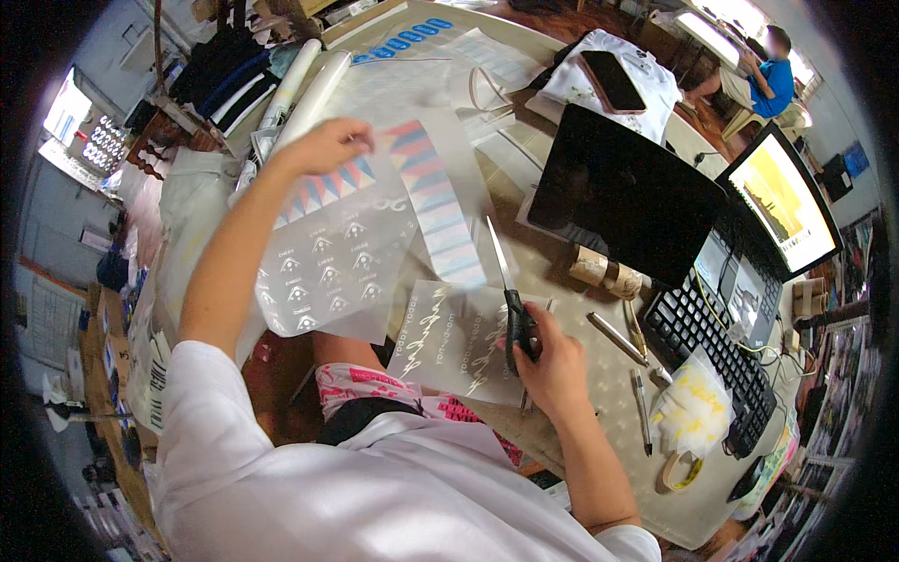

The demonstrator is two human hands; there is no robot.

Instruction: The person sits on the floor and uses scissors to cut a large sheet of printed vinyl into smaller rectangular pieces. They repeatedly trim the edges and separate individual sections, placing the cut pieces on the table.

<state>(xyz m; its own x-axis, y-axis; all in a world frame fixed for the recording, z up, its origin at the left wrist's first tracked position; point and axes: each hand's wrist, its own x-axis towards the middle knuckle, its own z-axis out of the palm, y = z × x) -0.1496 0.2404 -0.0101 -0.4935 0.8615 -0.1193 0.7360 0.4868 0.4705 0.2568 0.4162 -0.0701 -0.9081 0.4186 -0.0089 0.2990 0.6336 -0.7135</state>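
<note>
My left hand (328, 145) is raised and pinches the top edge of a clear transfer film sheet (346, 253) printed with small white house-like logos and coloured triangles. The sheet hangs down over the table edge. My right hand (552, 361) grips black-handled scissors (510, 300) whose long blades point up and away, toward the hanging film. Under that hand lies a smaller film piece (459, 342) with white zigzag prints. A strip with pink and blue stripes (440, 201) lies beside the held sheet.
A black laptop (623, 192), a second lit screen (782, 201) and a black keyboard (716, 351) crowd the right. Pens (618, 337), a tape roll (682, 468), a cardboard core (604, 272) and white rolls (309, 98) lie around. A seated person (768, 80) is far back.
</note>
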